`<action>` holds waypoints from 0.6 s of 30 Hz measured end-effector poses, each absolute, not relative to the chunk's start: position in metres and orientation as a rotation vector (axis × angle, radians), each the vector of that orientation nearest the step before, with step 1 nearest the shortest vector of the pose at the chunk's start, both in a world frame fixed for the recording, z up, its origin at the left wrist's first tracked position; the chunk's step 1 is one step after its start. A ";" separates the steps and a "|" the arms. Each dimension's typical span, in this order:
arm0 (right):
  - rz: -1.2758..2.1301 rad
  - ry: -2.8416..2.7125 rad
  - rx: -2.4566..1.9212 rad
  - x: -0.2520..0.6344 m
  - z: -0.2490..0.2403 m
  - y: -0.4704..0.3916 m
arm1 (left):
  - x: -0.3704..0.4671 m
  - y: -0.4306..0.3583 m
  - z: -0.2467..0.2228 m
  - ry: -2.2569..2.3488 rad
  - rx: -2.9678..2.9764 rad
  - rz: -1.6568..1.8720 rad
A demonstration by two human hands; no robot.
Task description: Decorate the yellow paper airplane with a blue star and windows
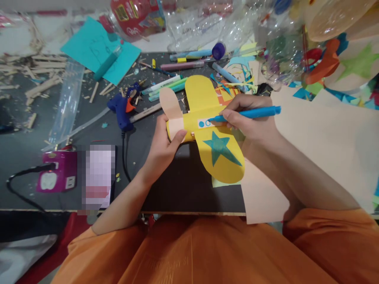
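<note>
A yellow paper airplane model (pixel 189 120) with a rolled body lies over the dark table. One rounded wing (pixel 201 92) points away from me; the nearer wing carries a teal star (pixel 220 148). My left hand (pixel 166 138) is closed around the tail end, beside a pale tail fin (pixel 170 102). In my right hand (pixel 251 116) is a blue marker (pixel 260 112), its tip on a white strip (pixel 211 122) along the body. On that strip are a filled blue dot and a blue ring outline.
A blue glue gun (pixel 121 112) with its cord lies left of the model, near several markers (pixel 166 85). Further left are a purple power adapter (pixel 59 171) and a phone (pixel 100 173). Cream paper sheets (pixel 325 150) cover the right; plastic bottles (pixel 136 17) line the back.
</note>
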State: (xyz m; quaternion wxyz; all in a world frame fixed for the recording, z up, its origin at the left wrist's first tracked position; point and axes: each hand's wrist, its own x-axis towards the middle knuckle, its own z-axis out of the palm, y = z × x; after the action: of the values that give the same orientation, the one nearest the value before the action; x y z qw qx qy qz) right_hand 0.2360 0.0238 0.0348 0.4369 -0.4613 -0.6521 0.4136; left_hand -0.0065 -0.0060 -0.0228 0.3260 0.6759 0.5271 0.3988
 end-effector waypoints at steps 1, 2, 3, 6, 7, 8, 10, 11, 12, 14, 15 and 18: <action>1.043 -1.624 -1.145 0.237 0.034 0.024 | -0.007 -0.006 -0.023 1.385 1.767 1.044; 1.061 -1.621 -1.144 0.237 0.034 0.024 | -0.007 -0.006 -0.023 1.388 1.766 1.044; 1.077 -1.612 -1.144 0.238 0.034 0.024 | -0.007 -0.006 -0.023 1.388 1.768 1.044; 1.102 -1.579 -1.121 0.238 0.033 0.024 | -0.007 -0.006 -0.023 1.387 1.783 1.045; 1.105 -1.572 -1.111 0.238 0.032 0.024 | -0.007 -0.006 -0.023 1.387 1.786 1.043; 1.108 -1.570 -1.104 0.238 0.032 0.024 | -0.007 -0.005 -0.023 1.387 1.785 1.042; 1.104 -1.575 -1.097 0.237 0.032 0.024 | -0.007 -0.005 -0.022 1.386 1.782 1.046; 1.094 -1.580 -1.097 0.236 0.032 0.024 | -0.007 -0.005 -0.022 1.382 1.781 1.048; 1.080 -1.589 -1.096 0.236 0.032 0.023 | -0.007 -0.005 -0.021 1.377 1.778 1.048; 1.048 -1.612 -1.089 0.236 0.032 0.023 | -0.006 -0.005 -0.020 1.370 1.773 1.044; 1.042 -1.626 -1.094 0.236 0.032 0.023 | -0.006 -0.005 -0.020 1.371 1.771 1.040; 1.046 -1.670 -1.126 0.239 0.032 0.023 | -0.006 -0.005 -0.020 1.383 1.784 1.032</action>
State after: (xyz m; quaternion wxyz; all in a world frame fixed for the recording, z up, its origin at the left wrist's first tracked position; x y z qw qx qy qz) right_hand 0.2387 0.0227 0.0321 0.4224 -0.4497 -0.6670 0.4177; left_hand -0.0058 -0.0051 -0.0197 0.3238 0.6800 0.5273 0.3932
